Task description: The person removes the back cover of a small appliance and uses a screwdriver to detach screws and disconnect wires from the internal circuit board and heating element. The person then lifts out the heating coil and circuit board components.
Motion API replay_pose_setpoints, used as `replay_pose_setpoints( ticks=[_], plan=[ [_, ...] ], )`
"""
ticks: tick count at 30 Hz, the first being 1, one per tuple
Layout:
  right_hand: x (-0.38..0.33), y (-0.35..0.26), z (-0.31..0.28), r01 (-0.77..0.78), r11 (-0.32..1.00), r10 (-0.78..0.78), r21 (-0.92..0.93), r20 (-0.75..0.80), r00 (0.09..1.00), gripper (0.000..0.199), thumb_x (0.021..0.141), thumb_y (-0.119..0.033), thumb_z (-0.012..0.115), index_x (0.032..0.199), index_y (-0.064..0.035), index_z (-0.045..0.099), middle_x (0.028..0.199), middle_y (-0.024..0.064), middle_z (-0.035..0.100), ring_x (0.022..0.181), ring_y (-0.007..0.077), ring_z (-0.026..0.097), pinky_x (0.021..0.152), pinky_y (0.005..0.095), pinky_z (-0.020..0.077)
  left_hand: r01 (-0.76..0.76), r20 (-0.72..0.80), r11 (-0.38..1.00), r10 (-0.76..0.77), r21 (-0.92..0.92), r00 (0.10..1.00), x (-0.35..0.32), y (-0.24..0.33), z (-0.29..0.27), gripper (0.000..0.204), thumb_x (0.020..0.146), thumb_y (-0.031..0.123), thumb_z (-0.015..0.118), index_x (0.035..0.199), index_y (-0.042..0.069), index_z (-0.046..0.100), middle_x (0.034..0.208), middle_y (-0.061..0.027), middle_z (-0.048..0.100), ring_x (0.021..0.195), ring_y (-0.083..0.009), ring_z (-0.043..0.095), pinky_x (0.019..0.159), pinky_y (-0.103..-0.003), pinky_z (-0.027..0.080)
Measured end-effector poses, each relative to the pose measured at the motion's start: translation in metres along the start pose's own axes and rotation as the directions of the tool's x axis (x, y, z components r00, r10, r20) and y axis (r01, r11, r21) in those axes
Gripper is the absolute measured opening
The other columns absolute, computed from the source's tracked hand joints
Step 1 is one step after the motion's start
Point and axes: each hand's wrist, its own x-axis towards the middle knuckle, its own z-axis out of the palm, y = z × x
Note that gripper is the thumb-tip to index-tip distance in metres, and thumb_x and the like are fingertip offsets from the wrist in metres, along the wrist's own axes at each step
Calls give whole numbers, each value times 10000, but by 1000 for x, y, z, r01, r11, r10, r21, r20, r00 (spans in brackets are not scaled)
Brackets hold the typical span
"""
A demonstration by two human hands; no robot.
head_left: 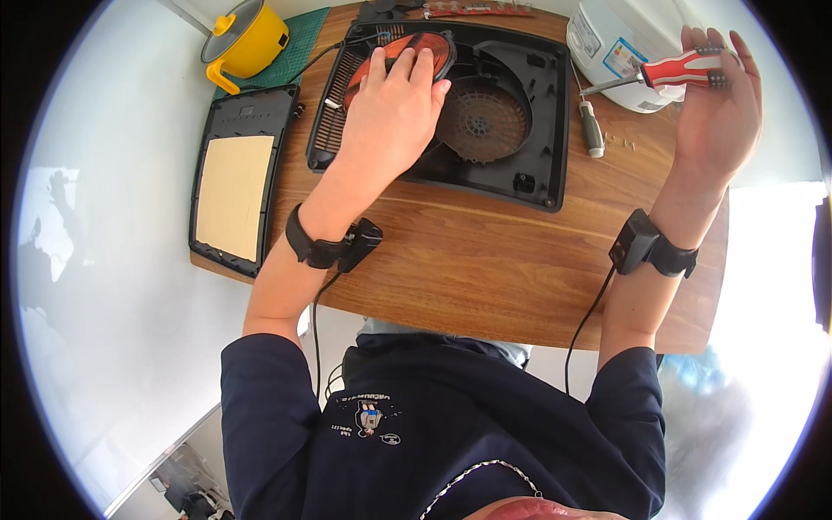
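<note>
My left hand (394,117) lies palm down over a round copper coil (357,82), its fingers stretched out and resting on top. The coil sits tilted in the left part of a black plastic housing (544,156), which looks like the open lower shell of an induction cooker. To the right of the coil, the housing has a round fan opening with a grille (478,128). Up at the right, my right hand (719,121) is closed round the red and white handle of a screwdriver (689,69). Its metal shaft points left, above the table and apart from the housing.
A second screwdriver (591,130) with a grey handle lies right of the housing, beside several small screws (626,144). Behind stands a white bucket (598,43). At left are a black panel (232,182) and a yellow pot (251,39) on a green mat (299,39).
</note>
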Motion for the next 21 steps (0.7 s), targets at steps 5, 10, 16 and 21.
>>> replay_pose_setpoints(
  ticks=[5, 10, 16, 21],
  plan=[
    [4, -3, -10, 17, 999, -17, 31, -9, 1000, 411, 991, 13, 502, 1366, 163, 421, 1290, 330, 521, 1267, 478, 559, 1129, 534, 460, 80, 21, 970, -77, -229, 997, 12, -6, -17, 421, 1100, 319, 454, 1372, 27, 589, 1235, -207, 677, 1109, -411, 657, 950, -483, 542],
    [4, -7, -9, 9, 999, -8, 42, -18, 1000, 397, 996, 12, 499, 1359, 163, 436, 1286, 338, 543, 1256, 486, 567, 1133, 543, 460, 210, 64, 919, -200, -334, 978, 20, -22, -37, 402, 1111, 363, 425, 1353, 99, 607, 1029, -236, 721, 1009, -461, 672, 857, -505, 547],
    [3, -5, -11, 4, 1000, -4, 20, -21, 1000, 391, 999, 12, 499, 1357, 158, 441, 1276, 331, 560, 1230, 483, 589, 1110, 539, 482, 217, 34, 940, -216, -264, 976, 27, -40, -42, 323, 1099, 278, 457, 1259, 29, 585, 870, -232, 719, 858, -466, 693, 756, -535, 560],
    [6, -2, -10, -21, 1000, 21, 21, -16, 1000, 387, 996, 15, 505, 1352, 156, 444, 1270, 323, 566, 1217, 478, 601, 1101, 537, 493, 200, -48, 953, -216, -228, 975, 28, -51, -35, 251, 1089, 227, 459, 1223, 36, 550, 842, -241, 711, 832, -474, 687, 734, -541, 556]
  ],
)
